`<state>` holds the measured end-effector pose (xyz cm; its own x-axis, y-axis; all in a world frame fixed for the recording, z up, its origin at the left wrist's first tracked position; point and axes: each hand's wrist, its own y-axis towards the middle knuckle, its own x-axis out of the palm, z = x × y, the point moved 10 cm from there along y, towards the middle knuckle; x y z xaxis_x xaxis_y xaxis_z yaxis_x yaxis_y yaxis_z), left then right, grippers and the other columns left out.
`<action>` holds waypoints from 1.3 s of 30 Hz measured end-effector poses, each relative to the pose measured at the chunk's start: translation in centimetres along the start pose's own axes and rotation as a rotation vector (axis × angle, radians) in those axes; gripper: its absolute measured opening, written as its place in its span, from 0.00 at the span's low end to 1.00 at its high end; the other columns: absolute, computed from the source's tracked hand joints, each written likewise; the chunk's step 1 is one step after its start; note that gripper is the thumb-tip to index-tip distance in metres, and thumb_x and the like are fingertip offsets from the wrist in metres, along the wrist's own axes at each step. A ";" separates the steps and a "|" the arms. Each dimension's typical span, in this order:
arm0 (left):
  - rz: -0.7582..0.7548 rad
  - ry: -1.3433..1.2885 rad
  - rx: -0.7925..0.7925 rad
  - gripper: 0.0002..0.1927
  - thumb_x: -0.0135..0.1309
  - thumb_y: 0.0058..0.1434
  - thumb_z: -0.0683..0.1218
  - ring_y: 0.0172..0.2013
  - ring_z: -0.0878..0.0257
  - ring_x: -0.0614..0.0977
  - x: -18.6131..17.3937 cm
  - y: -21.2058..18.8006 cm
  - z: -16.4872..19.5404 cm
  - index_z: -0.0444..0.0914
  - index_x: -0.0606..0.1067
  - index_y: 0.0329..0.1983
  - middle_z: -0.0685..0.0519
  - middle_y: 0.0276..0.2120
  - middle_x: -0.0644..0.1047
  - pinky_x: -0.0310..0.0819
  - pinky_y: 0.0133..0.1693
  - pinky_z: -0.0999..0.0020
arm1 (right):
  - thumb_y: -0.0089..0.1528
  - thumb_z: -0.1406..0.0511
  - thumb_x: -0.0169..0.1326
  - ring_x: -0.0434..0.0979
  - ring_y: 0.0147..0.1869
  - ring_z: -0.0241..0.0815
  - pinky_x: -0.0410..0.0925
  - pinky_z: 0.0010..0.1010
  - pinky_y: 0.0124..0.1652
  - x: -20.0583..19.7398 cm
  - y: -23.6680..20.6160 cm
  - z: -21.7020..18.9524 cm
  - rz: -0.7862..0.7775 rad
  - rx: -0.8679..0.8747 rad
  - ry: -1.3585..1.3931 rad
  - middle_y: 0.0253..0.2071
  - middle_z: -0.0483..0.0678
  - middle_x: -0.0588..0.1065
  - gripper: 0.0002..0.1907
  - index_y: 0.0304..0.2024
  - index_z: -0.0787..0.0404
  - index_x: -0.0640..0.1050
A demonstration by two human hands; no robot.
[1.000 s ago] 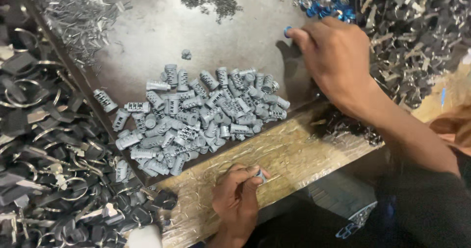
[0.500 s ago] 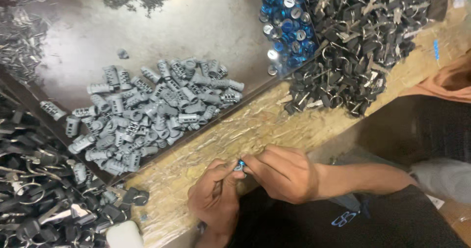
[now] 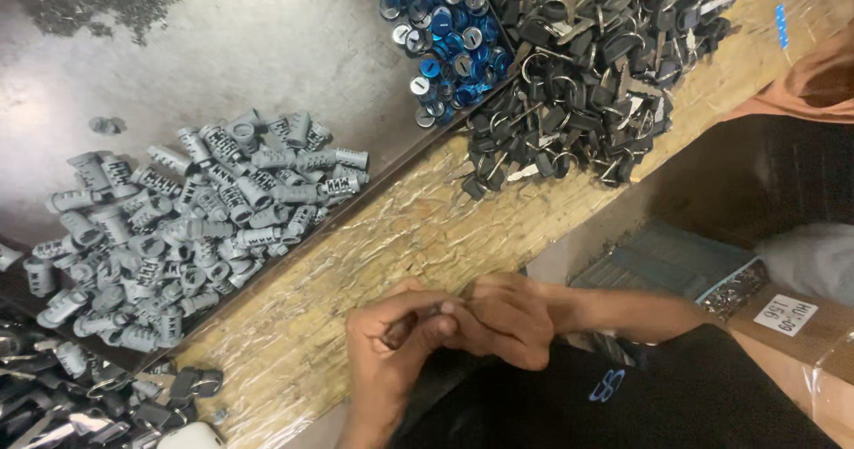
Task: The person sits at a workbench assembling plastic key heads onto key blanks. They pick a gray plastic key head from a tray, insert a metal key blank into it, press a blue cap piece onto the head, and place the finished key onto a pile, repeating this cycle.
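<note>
My left hand [image 3: 391,351] and my right hand [image 3: 507,316] meet at the front edge of the wooden bench [image 3: 427,227], fingers pinched together on a small dark part [image 3: 438,310] that is mostly hidden between them. A heap of grey ribbed cylinders [image 3: 178,227] lies on the dark metal tray [image 3: 267,49] to the upper left of my hands. Blue round caps [image 3: 440,36] are piled at the tray's far right.
A mound of black-headed keys on rings [image 3: 587,67] covers the bench at the upper right. More dark keys and rings [image 3: 89,396] lie at the lower left. A cardboard box [image 3: 792,324] with small metal bits stands at the right, below the bench.
A second ago my right hand reached into the blue caps on the tray. It has come back to my left hand at the bench edge, and both now close on a small part.
</note>
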<state>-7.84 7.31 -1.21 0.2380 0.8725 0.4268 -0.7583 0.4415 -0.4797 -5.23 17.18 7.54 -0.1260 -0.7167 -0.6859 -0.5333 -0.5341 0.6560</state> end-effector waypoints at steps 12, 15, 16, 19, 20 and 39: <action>0.424 0.530 0.431 0.15 0.52 0.54 0.26 0.30 0.62 0.82 -3.2 -0.4 1.6 0.28 0.78 0.43 0.46 0.33 0.78 0.77 0.34 0.73 | 0.60 0.73 0.66 0.77 0.37 0.51 0.69 0.35 0.35 -5.1 1.7 11.6 -0.406 0.590 -0.548 0.42 0.57 0.78 0.22 0.57 0.69 0.78; 0.421 0.453 0.432 0.15 0.49 0.55 0.25 0.31 0.63 0.83 -3.0 0.1 2.0 0.28 0.78 0.42 0.46 0.35 0.79 0.78 0.35 0.74 | 0.68 0.75 0.63 0.79 0.41 0.47 0.72 0.31 0.39 -6.7 1.0 10.9 -0.199 0.776 -0.493 0.47 0.56 0.77 0.14 0.56 0.66 0.78; 0.431 0.424 0.427 0.14 0.49 0.56 0.26 0.32 0.63 0.82 -3.0 -0.1 2.2 0.28 0.78 0.42 0.47 0.34 0.79 0.76 0.36 0.74 | 0.70 0.76 0.59 0.79 0.41 0.44 0.72 0.29 0.40 -7.5 0.0 10.7 -0.079 0.914 -0.353 0.47 0.56 0.77 0.11 0.55 0.68 0.77; 0.401 0.348 0.447 0.09 0.52 0.60 0.30 0.32 0.63 0.79 -3.4 0.3 2.9 0.29 0.78 0.43 0.48 0.34 0.78 0.73 0.37 0.75 | 0.71 0.76 0.50 0.77 0.41 0.39 0.72 0.27 0.41 -7.9 -3.7 10.3 0.275 1.250 0.147 0.46 0.56 0.76 0.06 0.50 0.72 0.74; 0.388 0.320 0.423 0.07 0.53 0.62 0.32 0.32 0.64 0.78 -3.6 0.2 2.8 0.29 0.78 0.42 0.49 0.33 0.78 0.71 0.36 0.75 | 0.67 0.76 0.48 0.77 0.41 0.39 0.73 0.28 0.41 -6.5 -4.7 10.3 0.341 1.322 0.399 0.45 0.56 0.76 0.07 0.47 0.71 0.73; 0.396 -0.058 0.455 0.16 0.58 0.71 0.49 0.33 0.69 0.73 -5.6 -3.3 1.1 0.29 0.80 0.47 0.53 0.35 0.76 0.65 0.35 0.76 | 0.70 0.79 0.49 0.83 0.43 0.44 0.79 0.31 0.40 2.8 0.1 4.7 -0.038 0.913 0.602 0.43 0.62 0.79 0.15 0.59 0.71 0.67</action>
<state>-7.42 0.72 -1.17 -0.1394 0.9336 0.3300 -0.9690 -0.0599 -0.2398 -9.55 17.17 4.23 0.2005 -0.9413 -0.2718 -0.9787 -0.2047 -0.0131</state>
